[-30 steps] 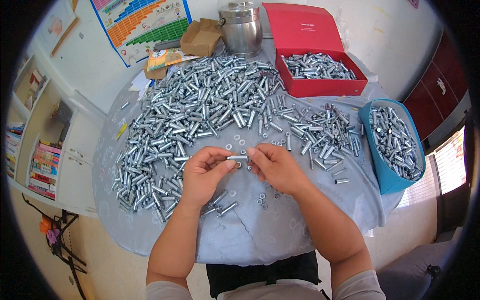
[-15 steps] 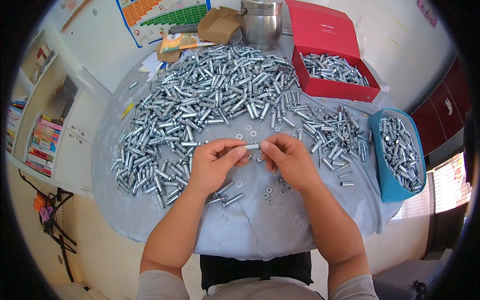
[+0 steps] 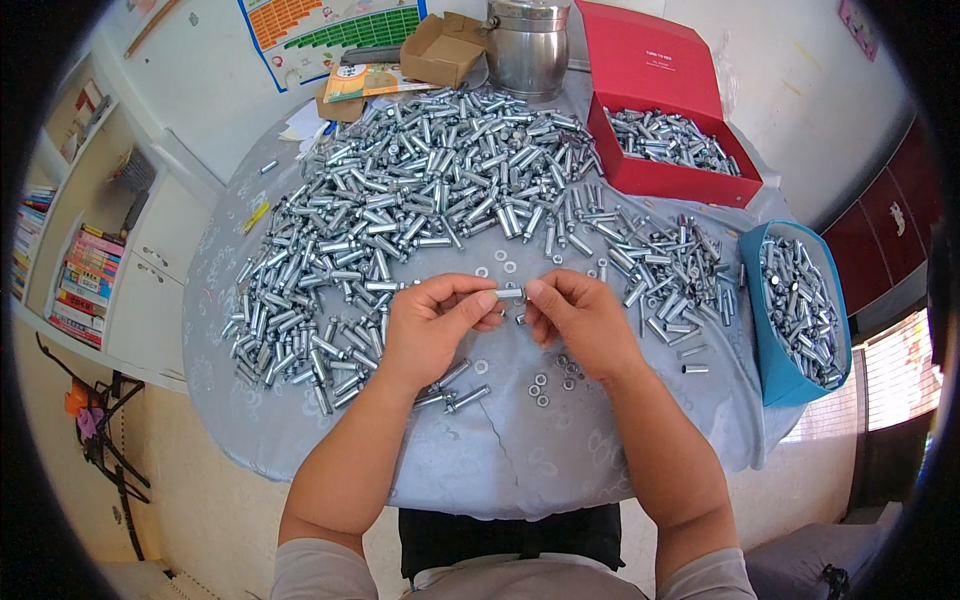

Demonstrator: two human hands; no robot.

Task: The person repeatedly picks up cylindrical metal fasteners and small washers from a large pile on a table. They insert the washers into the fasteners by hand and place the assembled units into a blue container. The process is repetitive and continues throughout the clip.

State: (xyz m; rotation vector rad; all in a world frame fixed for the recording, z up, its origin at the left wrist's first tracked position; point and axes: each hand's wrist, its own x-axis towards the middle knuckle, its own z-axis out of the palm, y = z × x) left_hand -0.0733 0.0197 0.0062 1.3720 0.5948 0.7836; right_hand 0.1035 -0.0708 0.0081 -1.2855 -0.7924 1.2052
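A small silvery sleeve anchor bolt lies level between my two hands above the near middle of the table. My left hand pinches its left end between thumb and fingers. Closed at the other end are the thumb and fingertips of my right hand, which cover that tip. Loose washers and small nuts lie below and around the hands. A large heap of similar anchor bolts spreads beyond and to the left of my hands.
A smaller heap of metal parts lies to the right. Beyond it stand an open red box and a teal bin, both filled with metal parts. A steel pot and a cardboard box stand at the back of the cloth-covered table.
The view has shifted slightly. Both hands stay on the anchor bolt in nearly the same place, with only small finger movement.
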